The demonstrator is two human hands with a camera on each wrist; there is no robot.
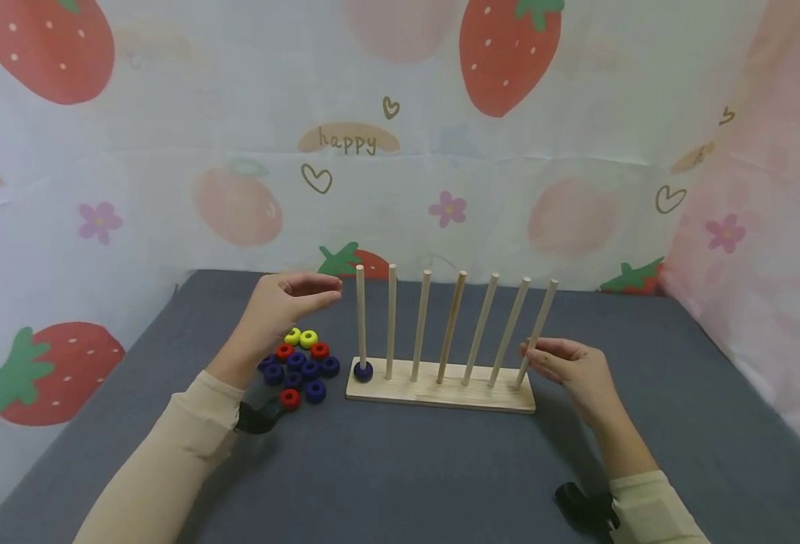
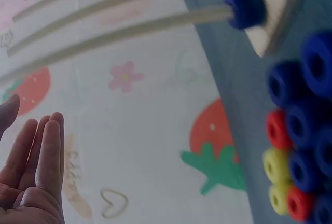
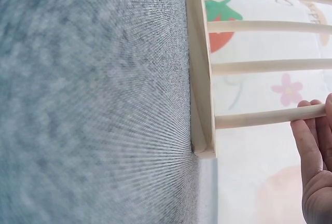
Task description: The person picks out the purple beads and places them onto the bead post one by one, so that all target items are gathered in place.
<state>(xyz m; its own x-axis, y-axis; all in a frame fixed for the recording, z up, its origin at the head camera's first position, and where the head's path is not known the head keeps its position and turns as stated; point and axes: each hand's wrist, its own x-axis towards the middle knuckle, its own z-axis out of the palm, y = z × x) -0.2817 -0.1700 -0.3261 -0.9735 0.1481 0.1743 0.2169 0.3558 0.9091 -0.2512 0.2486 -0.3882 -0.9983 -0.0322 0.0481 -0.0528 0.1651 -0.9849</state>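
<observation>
A wooden rack with a row of upright pegs stands on the table; its flat base (image 1: pixel 440 393) runs left to right. One dark blue bead (image 1: pixel 363 372) sits around the foot of the leftmost peg (image 1: pixel 361 317). My left hand (image 1: pixel 284 302) is raised just left of that peg's top, fingers fairly straight and thumb apart, holding nothing. With fingertips and thumb, my right hand (image 1: pixel 569 370) pinches the rightmost peg (image 1: pixel 542 317) partway up. In the right wrist view, the fingers (image 3: pixel 310 149) lie against this peg (image 3: pixel 259 119).
Beneath the left forearm, loose beads lie in a cluster: several blue beads (image 1: pixel 310 369), red beads (image 1: pixel 290 399) and two yellow beads (image 1: pixel 308 338). A dark grey cloth (image 1: pixel 400 476) covers the table. Behind it hangs a strawberry-print curtain (image 1: pixel 400 211).
</observation>
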